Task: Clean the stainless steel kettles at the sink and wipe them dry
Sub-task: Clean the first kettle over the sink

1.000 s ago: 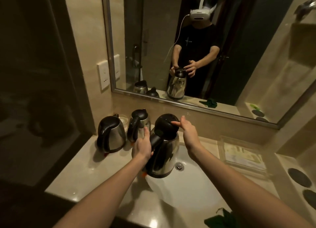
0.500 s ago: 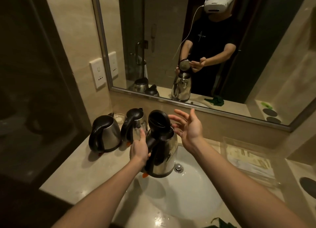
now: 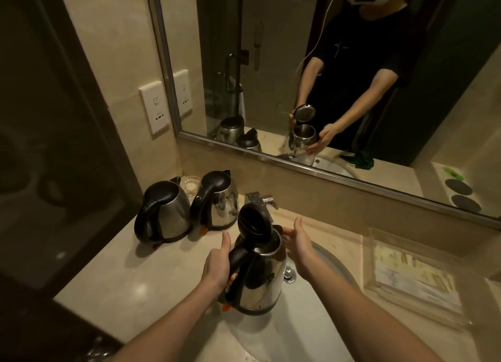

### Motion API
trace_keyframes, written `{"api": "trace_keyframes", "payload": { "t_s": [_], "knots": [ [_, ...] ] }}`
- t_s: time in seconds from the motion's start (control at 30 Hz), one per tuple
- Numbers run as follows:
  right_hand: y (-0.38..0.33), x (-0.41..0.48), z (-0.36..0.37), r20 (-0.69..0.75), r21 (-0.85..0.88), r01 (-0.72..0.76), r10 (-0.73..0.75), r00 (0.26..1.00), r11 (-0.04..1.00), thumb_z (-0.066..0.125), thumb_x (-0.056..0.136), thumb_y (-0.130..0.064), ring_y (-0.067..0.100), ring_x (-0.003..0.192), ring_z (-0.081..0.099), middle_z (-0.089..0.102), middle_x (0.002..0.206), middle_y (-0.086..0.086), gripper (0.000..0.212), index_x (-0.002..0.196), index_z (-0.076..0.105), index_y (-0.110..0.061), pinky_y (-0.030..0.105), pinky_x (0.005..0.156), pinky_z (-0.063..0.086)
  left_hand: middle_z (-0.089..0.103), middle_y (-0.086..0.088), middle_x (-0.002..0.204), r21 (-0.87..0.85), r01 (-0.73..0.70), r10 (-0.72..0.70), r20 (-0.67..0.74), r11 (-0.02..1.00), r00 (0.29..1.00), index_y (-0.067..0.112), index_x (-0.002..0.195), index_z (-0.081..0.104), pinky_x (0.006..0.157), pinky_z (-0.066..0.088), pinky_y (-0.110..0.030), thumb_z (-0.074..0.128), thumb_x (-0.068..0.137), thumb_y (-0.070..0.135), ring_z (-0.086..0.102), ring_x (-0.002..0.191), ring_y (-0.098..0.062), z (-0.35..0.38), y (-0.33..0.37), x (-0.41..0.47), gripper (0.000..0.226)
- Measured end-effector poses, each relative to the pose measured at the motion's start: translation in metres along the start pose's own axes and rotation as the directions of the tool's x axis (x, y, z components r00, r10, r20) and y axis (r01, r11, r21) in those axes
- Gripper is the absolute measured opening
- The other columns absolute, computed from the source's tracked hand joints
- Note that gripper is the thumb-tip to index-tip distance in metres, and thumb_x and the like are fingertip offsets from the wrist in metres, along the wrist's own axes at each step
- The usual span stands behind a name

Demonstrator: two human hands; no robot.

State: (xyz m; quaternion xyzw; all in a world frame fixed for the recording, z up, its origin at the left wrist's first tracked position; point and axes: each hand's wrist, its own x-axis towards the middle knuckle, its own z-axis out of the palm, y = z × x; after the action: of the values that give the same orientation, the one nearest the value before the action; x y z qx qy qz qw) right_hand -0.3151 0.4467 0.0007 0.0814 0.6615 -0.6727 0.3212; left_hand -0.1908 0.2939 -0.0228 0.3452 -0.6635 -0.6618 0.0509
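The wide mirror fills the upper right of the frame. Below it the pale counter runs across, with the white sink basin sunk into its lower middle and a clear tray lying at the right.

The third kettle is held over the basin's left edge, just below centre, its black lid flipped up. The left hand is wrapped round its black handle, thumb pointing up. The right hand is spread with straight fingers at the rim on the kettle's right side; I cannot tell whether it touches.

To my eye the job is near its start. One kettle is opened for washing, I see no water running from the tap, and nothing looks wiped. Two kettles appear not yet dealt with, and all the drying is left.

That makes three stainless kettles. The rounder left kettle and the middle kettle stand lids down, side by side at centre left. There is one drain plug and one small glass dish behind the standing pair. One green cloth shows only in the mirror.
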Motion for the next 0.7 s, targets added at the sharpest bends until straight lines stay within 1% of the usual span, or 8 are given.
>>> {"api": "trace_keyframes", "payload": {
  "t_s": [0.2, 0.33, 0.4, 0.47, 0.53, 0.57, 0.63, 0.7],
  "knots": [
    [0.005, 0.024, -0.006, 0.043, 0.086, -0.060, 0.056, 0.997, 0.994, 0.022, 0.092, -0.068, 0.019, 0.096, 0.066, 0.068, 0.111, 0.012, 0.073, 0.093, 0.067, -0.010, 0.039, 0.096, 0.045, 0.052, -0.007, 0.048, -0.058, 0.194, -0.185, 0.130, 0.979, 0.974, 0.010, 0.057, 0.055, 0.047, 0.044, -0.027, 0.024, 0.091, 0.074, 0.050, 0.039, -0.018, 0.005, -0.013, 0.023, 0.079],
    [0.015, 0.041, -0.013, 0.015, 0.005, -0.105, 0.105, 0.994, 0.994, 0.020, 0.092, -0.069, 0.023, 0.109, 0.057, 0.067, 0.114, 0.011, 0.078, 0.107, 0.065, -0.007, 0.042, 0.105, 0.033, 0.062, -0.015, 0.079, -0.013, 0.374, -0.346, 0.345, 0.927, 0.872, 0.007, 0.083, 0.065, 0.061, 0.052, -0.026, 0.023, 0.083, 0.084, 0.062, 0.072, -0.026, 0.001, -0.009, 0.044, 0.088],
    [0.023, 0.051, -0.017, 0.013, -0.006, -0.128, 0.128, 0.992, 0.992, 0.019, 0.091, -0.069, 0.025, 0.113, 0.056, 0.066, 0.115, 0.013, 0.082, 0.115, 0.062, -0.004, 0.046, 0.109, 0.030, 0.058, -0.011, 0.066, 0.063, 0.406, -0.397, 0.393, 0.912, 0.830, 0.006, 0.070, 0.064, 0.060, 0.052, -0.024, 0.022, 0.070, 0.091, 0.059, 0.058, -0.021, 0.003, -0.009, 0.052, 0.094],
    [0.029, 0.062, -0.019, 0.012, -0.008, -0.142, 0.142, 0.990, 0.990, 0.019, 0.092, -0.068, 0.026, 0.110, 0.059, 0.067, 0.114, 0.015, 0.083, 0.116, 0.062, -0.001, 0.045, 0.106, 0.034, 0.060, -0.015, 0.065, 0.079, 0.419, -0.419, 0.346, 0.904, 0.839, 0.004, 0.073, 0.065, 0.067, 0.052, -0.030, 0.023, 0.067, 0.092, 0.061, 0.058, -0.025, 0.012, -0.011, 0.057, 0.099],
    [0.033, 0.072, -0.019, -0.006, -0.002, -0.147, 0.147, 0.989, 0.989, 0.020, 0.093, -0.066, 0.025, 0.109, 0.059, 0.067, 0.114, 0.016, 0.080, 0.111, 0.063, -0.001, 0.043, 0.103, 0.037, 0.071, -0.025, 0.094, 0.057, 0.415, -0.418, 0.190, 0.908, 0.889, 0.004, 0.113, 0.070, 0.085, 0.053, -0.040, 0.020, 0.082, 0.087, 0.069, 0.089, -0.038, 0.026, -0.019, 0.065, 0.102],
    [0.033, 0.075, -0.019, -0.003, -0.005, -0.147, 0.146, 0.989, 0.989, 0.021, 0.094, -0.065, 0.025, 0.110, 0.058, 0.067, 0.115, 0.015, 0.079, 0.110, 0.063, -0.001, 0.044, 0.105, 0.035, 0.072, -0.022, 0.098, 0.059, 0.397, -0.401, 0.090, 0.916, 0.912, 0.013, 0.128, 0.065, 0.084, 0.053, -0.041, 0.017, 0.087, 0.083, 0.068, 0.092, -0.038, 0.032, -0.021, 0.068, 0.094],
    [0.032, 0.082, -0.018, 0.017, -0.022, -0.152, 0.152, 0.988, 0.988, 0.021, 0.093, -0.066, 0.024, 0.114, 0.055, 0.064, 0.120, 0.011, 0.076, 0.113, 0.063, -0.006, 0.046, 0.109, 0.030, 0.065, -0.007, 0.074, 0.121, 0.368, -0.368, -0.024, 0.922, 0.929, 0.028, 0.131, 0.062, 0.066, 0.049, -0.033, 0.013, 0.089, 0.080, 0.061, 0.069, -0.025, 0.038, -0.025, 0.075, 0.083],
    [0.027, 0.087, -0.015, 0.025, -0.052, -0.132, 0.134, 0.991, 0.990, 0.022, 0.095, -0.064, 0.023, 0.114, 0.053, 0.058, 0.129, 0.010, 0.065, 0.122, 0.058, -0.016, 0.040, 0.102, 0.034, 0.056, -0.004, 0.064, 0.149, 0.350, -0.345, -0.055, 0.925, 0.937, 0.027, 0.127, 0.064, 0.062, 0.046, -0.033, 0.010, 0.089, 0.080, 0.054, 0.059, -0.020, 0.038, -0.027, 0.084, 0.084]
  ]
}}
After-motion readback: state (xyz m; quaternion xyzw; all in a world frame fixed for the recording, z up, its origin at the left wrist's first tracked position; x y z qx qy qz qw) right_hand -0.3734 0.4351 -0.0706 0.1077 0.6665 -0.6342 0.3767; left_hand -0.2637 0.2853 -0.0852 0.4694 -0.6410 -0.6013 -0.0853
